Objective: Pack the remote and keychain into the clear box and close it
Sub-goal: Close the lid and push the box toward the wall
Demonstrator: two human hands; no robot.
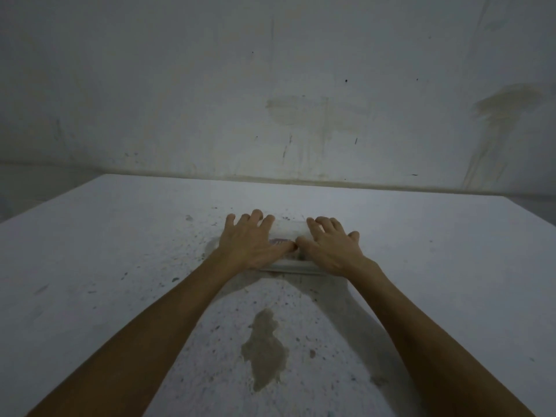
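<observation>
One head-worn view, looking forward and down.
It faces a stained white table (pixel 120 266) with the wall (pixel 270 70) beyond; both forearms reach in from the near edge.

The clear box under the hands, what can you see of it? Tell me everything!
The clear box lies flat on the speckled white table, near the middle. It looks like see-through, cloudy plastic, low and wide. Its lid seems to be on, with the left hand and right hand spread flat on top, pressing. Between the thumbs something dark shows through, too blurry to name. The near edge peeks out below the palms.
</observation>
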